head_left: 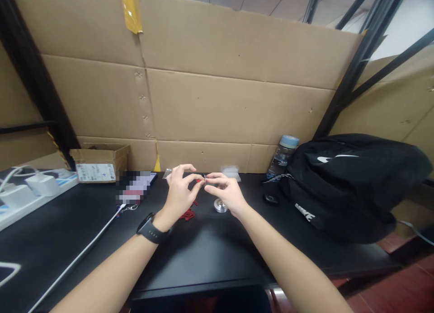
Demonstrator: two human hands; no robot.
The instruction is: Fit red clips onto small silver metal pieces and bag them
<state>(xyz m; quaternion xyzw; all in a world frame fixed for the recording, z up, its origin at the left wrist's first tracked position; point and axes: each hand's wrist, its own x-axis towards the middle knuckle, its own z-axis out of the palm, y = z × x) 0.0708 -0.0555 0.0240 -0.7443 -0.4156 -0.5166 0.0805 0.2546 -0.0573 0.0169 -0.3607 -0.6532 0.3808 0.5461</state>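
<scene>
Above the middle of the black table (210, 259), my left hand (179, 191) and my right hand (228, 193) meet fingertip to fingertip. Between them is a thin silvery piece (205, 179), seen edge-on; both hands pinch at it. A bit of red (198, 180) shows at my left fingertips, its shape mostly hidden. Below my left hand lies a small pile of red pieces (187, 214). Just under my right hand a round, shiny metal part (220, 206) rests on the table, partly covered by the fingers.
A black backpack (339, 186) and a bottle (283, 157) stand at right, near a small black object (271, 198). At left are a cardboard box (101, 164), a phone (137, 186) with a white cable (88, 247), and a power strip (40, 198). Cardboard (217, 100) walls the back.
</scene>
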